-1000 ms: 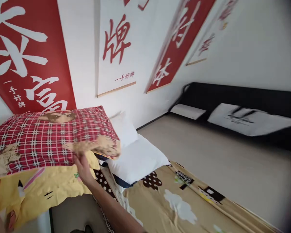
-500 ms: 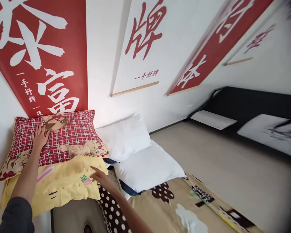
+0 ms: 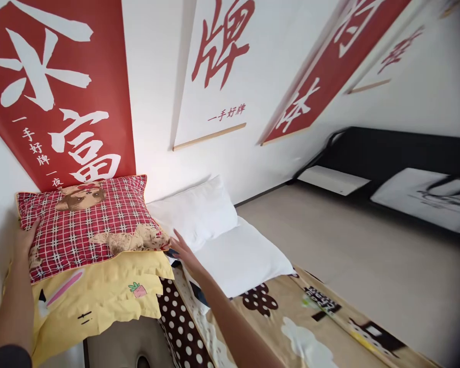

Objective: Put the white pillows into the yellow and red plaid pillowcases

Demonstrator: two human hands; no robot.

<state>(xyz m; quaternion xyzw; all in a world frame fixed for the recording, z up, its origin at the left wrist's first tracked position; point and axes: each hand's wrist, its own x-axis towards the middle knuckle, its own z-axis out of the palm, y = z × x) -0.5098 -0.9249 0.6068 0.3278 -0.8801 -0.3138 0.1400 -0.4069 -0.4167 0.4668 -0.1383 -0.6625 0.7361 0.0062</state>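
A red plaid pillow (image 3: pixel 99 225) with a bear print lies on top of a yellow pillow (image 3: pixel 111 299) with a frilled edge and a carrot print. At its left side, my left hand (image 3: pixel 26 239) is closed around the edge, and the lower left corner is folded in; some fingers are hidden. My right hand (image 3: pixel 187 257) is at the plaid pillow's lower right corner, fingers stretched out and touching or very near it. Just beyond that hand are two white pillows, one upright (image 3: pixel 195 214) against the wall and one flat (image 3: pixel 245 258).
A beige patterned blanket (image 3: pixel 276 319) and brown polka-dot cloth (image 3: pixel 178 312) lie at the lower right. A dark frame (image 3: pixel 398 148) holding a white bag (image 3: pixel 425 199) stands beyond the grey floor (image 3: pixel 310 225). Red and white scrolls, including one red scroll (image 3: pixel 128 117), hang on the wall.
My left hand has moved from the top of the plaid pillow to its left edge, pulling the corner in. My right hand has gone up and right from the yellow pillow to the plaid corner.
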